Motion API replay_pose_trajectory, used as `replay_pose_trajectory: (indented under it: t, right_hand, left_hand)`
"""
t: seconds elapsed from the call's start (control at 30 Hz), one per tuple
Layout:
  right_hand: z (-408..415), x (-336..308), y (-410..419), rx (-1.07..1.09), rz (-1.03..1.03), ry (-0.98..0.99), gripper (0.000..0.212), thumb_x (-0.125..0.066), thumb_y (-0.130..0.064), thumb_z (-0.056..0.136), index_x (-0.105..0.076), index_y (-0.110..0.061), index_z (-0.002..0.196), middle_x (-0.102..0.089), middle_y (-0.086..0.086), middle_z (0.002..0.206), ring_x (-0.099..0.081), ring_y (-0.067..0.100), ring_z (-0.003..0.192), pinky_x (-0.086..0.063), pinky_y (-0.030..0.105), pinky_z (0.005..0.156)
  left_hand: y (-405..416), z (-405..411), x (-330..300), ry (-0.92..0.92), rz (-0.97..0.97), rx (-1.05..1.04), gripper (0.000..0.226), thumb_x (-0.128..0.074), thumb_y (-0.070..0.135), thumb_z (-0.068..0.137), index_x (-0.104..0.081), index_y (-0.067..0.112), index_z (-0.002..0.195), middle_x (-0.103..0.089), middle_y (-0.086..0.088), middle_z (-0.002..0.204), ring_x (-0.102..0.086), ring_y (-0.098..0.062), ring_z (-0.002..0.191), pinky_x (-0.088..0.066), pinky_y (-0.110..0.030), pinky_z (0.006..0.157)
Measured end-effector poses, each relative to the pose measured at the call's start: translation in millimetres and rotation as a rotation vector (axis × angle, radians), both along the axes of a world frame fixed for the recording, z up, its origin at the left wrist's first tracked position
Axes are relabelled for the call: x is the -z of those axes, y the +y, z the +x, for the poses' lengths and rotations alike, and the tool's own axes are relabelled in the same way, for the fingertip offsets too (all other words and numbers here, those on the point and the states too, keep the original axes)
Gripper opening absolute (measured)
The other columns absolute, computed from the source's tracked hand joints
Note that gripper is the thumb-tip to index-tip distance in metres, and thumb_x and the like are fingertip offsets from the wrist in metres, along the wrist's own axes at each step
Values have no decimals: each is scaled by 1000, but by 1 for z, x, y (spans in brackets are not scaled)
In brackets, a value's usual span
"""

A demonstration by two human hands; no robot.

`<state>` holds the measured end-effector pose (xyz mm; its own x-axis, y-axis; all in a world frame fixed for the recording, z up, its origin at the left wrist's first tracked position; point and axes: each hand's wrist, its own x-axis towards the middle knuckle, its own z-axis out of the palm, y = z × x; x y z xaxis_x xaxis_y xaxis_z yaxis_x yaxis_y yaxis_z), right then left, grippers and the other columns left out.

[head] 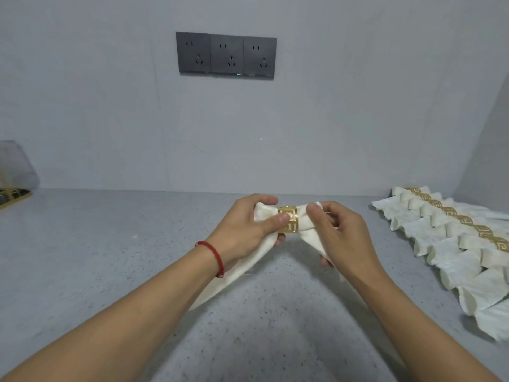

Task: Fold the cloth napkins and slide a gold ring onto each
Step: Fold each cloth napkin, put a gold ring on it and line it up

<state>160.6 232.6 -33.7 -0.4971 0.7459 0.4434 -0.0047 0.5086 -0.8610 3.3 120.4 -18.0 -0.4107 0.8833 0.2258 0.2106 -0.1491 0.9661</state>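
A cream cloth napkin (pixel 303 224) is held above the grey counter, folded into a long strip whose ends hang down on both sides. A gold ring (pixel 289 222) with a cut-out key pattern sits around its middle. My left hand (pixel 245 230) grips the napkin just left of the ring, thumb lying on the ring's front. My right hand (pixel 338 232) pinches the cloth just right of the ring.
A row of several folded napkins with gold rings (pixel 451 238) lies overlapped along the right side of the counter (pixel 110 257). A gold-patterned item under a clear cover (pixel 13 188) sits at the far left. Wall sockets (pixel 225 55) are on the wall ahead.
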Motion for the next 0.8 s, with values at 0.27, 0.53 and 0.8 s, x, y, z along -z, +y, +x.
replay_pose_trajectory:
  t: [0.27,0.53,0.8]
  right_hand:
    - [46,-33,-7,-265,13,-292,43,-68,-10,96,-60,-28,134,-73,-4,113,-75,32,72,-63,44,71]
    - [130,-50,-8,-113,5,-189,25,-57,-32,104,-71,-11,107,-78,8,92,-75,20,80,-58,36,78]
    - [231,-43,19,104,-43,-283,32,-60,-37,102,-68,-13,82,-73,-5,71,-65,7,63,-49,29,68]
  left_hand:
    - [-17,17,-24,-159,69,-54,40,-74,9,87,-59,0,123,-70,-23,110,-75,-36,82,-61,-31,68]
    - [-5,103,-34,-127,1,104,38,-78,27,85,-69,1,111,-76,-16,97,-75,-30,90,-60,-38,85]
    - [54,191,-9,-43,-117,107,49,-67,50,77,-70,4,94,-75,-22,91,-72,-41,92,-55,-55,85]
